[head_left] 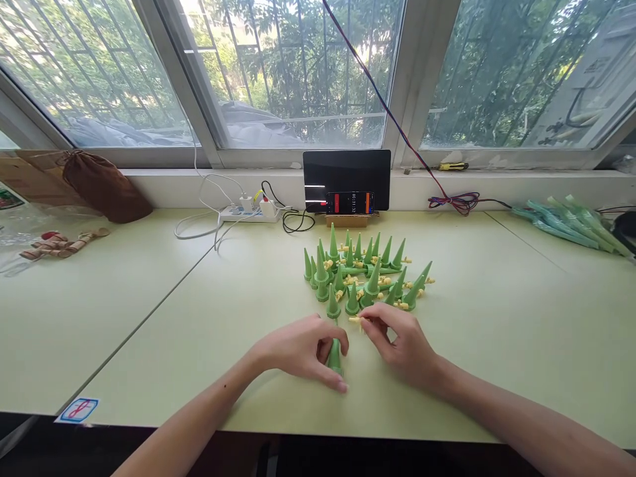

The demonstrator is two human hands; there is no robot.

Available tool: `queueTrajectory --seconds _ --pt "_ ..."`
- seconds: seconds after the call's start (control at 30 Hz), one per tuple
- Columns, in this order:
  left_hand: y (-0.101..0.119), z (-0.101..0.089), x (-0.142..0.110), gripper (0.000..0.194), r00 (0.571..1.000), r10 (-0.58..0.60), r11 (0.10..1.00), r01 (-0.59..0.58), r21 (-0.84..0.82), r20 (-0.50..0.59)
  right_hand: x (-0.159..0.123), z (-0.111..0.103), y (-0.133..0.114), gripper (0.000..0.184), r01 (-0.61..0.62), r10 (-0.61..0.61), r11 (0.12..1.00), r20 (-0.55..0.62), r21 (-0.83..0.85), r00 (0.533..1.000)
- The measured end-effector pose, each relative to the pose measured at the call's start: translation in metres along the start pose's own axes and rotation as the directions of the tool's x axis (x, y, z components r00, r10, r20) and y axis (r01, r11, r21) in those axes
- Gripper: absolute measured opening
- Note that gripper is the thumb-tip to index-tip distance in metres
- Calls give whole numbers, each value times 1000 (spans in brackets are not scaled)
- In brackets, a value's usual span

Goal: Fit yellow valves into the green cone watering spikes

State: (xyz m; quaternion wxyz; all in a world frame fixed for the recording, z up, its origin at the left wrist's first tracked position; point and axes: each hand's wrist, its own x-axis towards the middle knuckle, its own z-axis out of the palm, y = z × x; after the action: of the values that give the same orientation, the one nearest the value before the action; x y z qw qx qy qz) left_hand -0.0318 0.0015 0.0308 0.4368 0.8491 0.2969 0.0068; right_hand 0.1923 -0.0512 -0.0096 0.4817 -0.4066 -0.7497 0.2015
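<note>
My left hand (308, 351) curls over a green cone (334, 358) low over the near part of the table. Its fingers arch across the cone and the thumb lies by the wide end; the fingers partly hide the cone. Beside it, my right hand (400, 338) pinches a small pale yellow piece (354, 320) between thumb and fingertips. Just beyond both hands is a cluster of green cones (372, 281), most standing upright and some lying down. Small yellow pieces (401, 305) are scattered among them.
Behind the cones, a phone (350, 203) leans against a dark tablet (348, 165) on a cardboard stand. A power strip (251, 212) with cables lies left of it. Green-blue plastic bundles (571, 222) lie far right; a brown bag (104, 185) and wooden pieces (62, 245) sit far left.
</note>
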Motion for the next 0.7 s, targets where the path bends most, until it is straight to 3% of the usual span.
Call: queueTrajectory --seconds 0.27,0.5,0.7 --pt "1 2 1 32 999 50 999 -50 5 -22 0 0 -1 11 32 -32 999 -20 -11 999" --pt "6 1 -1 34 978 121 992 -125 -16 -168 -3 0 -3 13 64 -61 998 -86 27 994" --pt "2 3 -1 35 941 178 983 -182 13 -288 -3 0 -3 14 76 -72 996 -68 45 995"
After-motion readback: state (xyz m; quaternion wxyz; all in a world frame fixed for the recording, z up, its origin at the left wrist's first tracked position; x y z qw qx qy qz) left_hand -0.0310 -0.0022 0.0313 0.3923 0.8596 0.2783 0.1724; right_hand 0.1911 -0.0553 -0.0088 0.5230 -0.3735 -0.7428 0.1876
